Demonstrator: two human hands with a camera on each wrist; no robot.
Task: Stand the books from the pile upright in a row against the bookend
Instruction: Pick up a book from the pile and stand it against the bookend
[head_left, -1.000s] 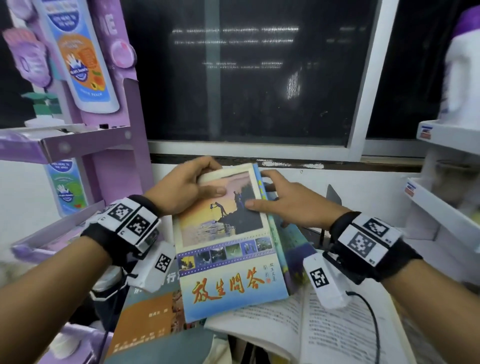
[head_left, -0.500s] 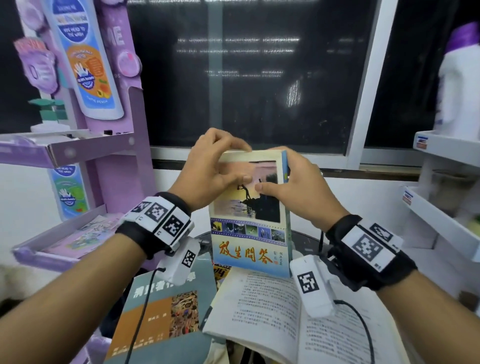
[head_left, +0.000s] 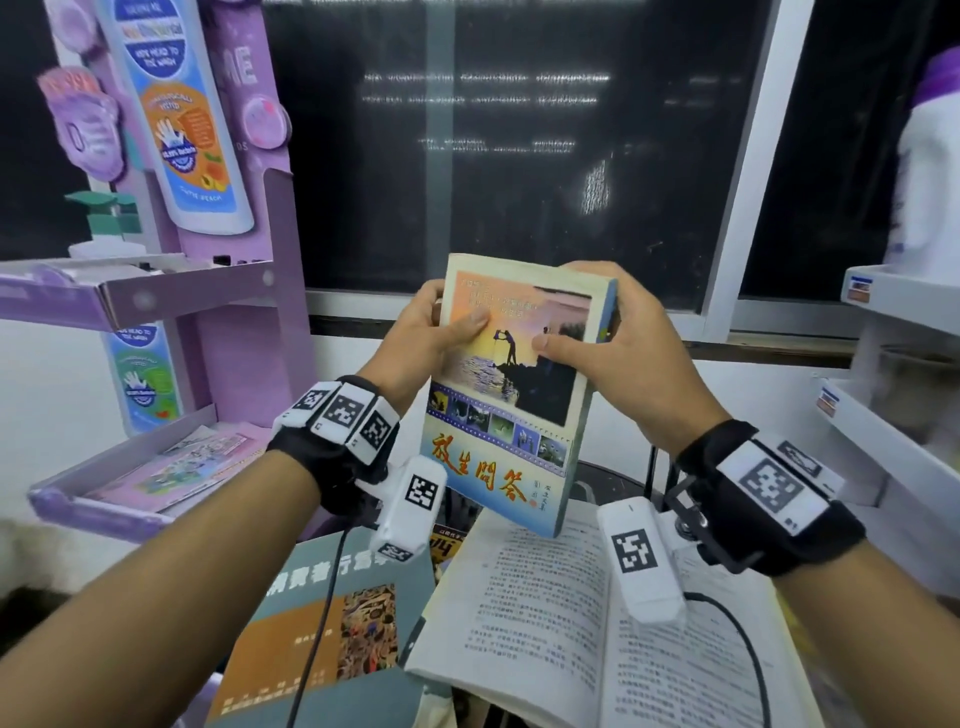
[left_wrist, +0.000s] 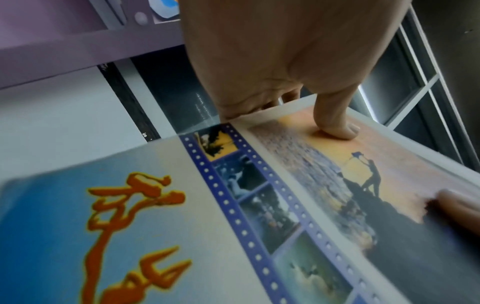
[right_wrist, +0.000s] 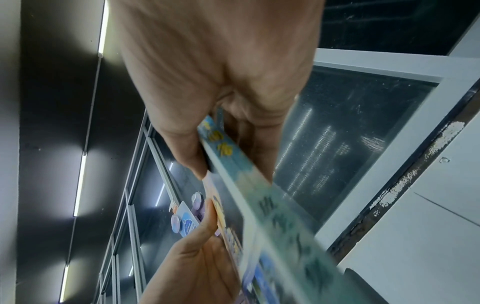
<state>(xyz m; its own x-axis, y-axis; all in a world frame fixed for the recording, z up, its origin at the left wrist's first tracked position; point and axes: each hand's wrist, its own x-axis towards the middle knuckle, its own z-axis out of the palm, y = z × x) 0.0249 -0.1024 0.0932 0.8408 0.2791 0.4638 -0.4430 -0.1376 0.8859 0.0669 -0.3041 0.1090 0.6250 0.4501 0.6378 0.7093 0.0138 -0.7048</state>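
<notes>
A paperback with a sunset picture and orange characters on blue (head_left: 511, 395) (left_wrist: 233, 216) (right_wrist: 249, 193) is held upright in the air above the pile. My left hand (head_left: 441, 332) (left_wrist: 298, 72) grips its upper left edge, thumb on the cover. My right hand (head_left: 597, 338) (right_wrist: 221, 92) grips the upper right edge by the spine, thumb on the cover, fingers behind. Below lie a grey-green and orange book (head_left: 332, 618) and an open book of printed pages (head_left: 561, 613). A dark metal piece (head_left: 649, 467) stands behind the pile; I cannot tell whether it is the bookend.
A purple display rack (head_left: 156, 306) with shelves and leaflets stands at the left. White shelves (head_left: 893, 415) with a white bottle (head_left: 930, 171) stand at the right. A dark window (head_left: 519, 145) and white sill lie ahead. Cables hang from both wrist cameras.
The paperback lay flat on the pile a second ago. Both hands have lifted it and tipped it upright, and it now hangs higher, clear of the open book.
</notes>
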